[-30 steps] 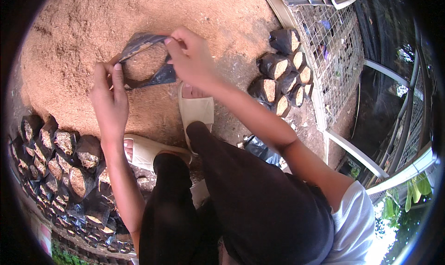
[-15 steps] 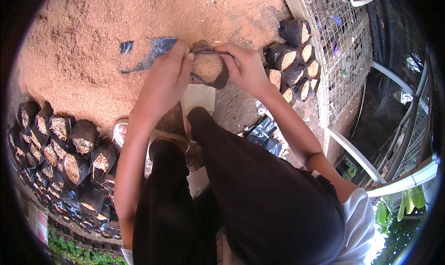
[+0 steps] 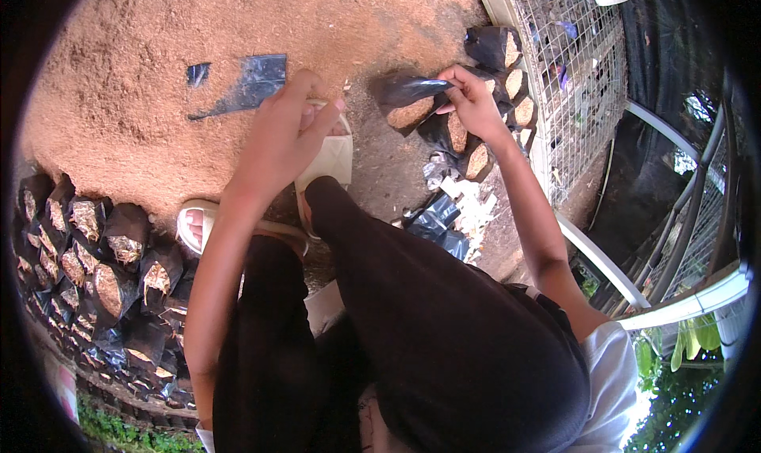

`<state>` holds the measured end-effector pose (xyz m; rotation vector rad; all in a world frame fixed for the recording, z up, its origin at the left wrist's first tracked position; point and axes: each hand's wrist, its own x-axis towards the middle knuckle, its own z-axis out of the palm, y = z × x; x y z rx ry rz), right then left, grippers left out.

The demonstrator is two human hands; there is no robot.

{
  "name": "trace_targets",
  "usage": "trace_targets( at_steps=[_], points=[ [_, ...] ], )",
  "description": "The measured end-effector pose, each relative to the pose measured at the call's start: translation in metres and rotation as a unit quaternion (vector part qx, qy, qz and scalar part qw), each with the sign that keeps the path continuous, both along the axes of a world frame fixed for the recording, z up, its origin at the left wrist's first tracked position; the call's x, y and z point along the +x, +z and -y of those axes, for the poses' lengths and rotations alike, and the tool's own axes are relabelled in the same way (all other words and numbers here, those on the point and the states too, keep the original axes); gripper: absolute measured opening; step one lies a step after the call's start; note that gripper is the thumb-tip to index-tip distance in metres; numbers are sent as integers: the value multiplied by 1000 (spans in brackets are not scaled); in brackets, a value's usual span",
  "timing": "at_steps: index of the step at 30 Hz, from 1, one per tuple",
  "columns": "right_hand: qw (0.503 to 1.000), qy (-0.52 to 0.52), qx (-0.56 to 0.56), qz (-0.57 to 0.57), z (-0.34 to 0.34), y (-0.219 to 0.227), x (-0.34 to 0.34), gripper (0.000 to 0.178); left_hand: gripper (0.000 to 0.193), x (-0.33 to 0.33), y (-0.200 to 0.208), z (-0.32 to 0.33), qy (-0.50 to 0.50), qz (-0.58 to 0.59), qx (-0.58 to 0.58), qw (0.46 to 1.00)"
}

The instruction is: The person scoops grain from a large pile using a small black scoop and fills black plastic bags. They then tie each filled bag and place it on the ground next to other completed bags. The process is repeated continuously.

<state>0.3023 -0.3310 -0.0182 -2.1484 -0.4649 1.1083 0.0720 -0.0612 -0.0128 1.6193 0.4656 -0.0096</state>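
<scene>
A black plastic grow bag [image 3: 410,115] filled with brown sawdust-like material hangs by its rim from my right hand [image 3: 474,104]. The fingers pinch the plastic, and the bag is beside a cluster of filled bags [image 3: 457,131] on the right. My left hand [image 3: 289,132] is over my sandal [image 3: 328,164], with its thumb and fingers apart and nothing seen between them. Just beyond that hand, flat black plastic pieces [image 3: 252,83] lie on the loose brown material [image 3: 143,96].
Many filled black bags [image 3: 119,286] stand in rows at lower left. A white-framed wire mesh panel [image 3: 575,88] borders the right side. Crumpled black plastic [image 3: 437,219] and pale scraps [image 3: 476,215] lie near my right forearm.
My left hand has let go of the filled bag. My right hand has carried the bag to the right, toward the cluster beside the mesh panel.
</scene>
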Motion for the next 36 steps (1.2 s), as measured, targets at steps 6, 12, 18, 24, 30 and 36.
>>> trace_targets(
  at_steps=[6, 12, 18, 24, 30, 36],
  points=[
    [984, 98, -113, 92, 32, -4, 28, 20, 27, -7, -5, 4, -33, -36, 40, 998],
    [997, 8, -70, 25, 8, 4, 13, 22, 27, -12, -16, 14, -59, -49, 13, 997],
    [999, 11, 0, -44, -84, 28, -15, 18, 41, -16, -10, 24, 0, -39, -10, 999],
    [994, 45, 32, -91, -170, 6, -47, 12, 32, -34, -7, -10, 137, -94, 10, 986],
    [972, 189, 130, -44, -243, 1, -51, 23, 26, -67, -27, -60, 280, -96, -8, 955],
    [774, 220, 320, 500, -322, -57, -41, 33, 25, -72, -37, -106, 304, -122, -1, 945]
  ],
)
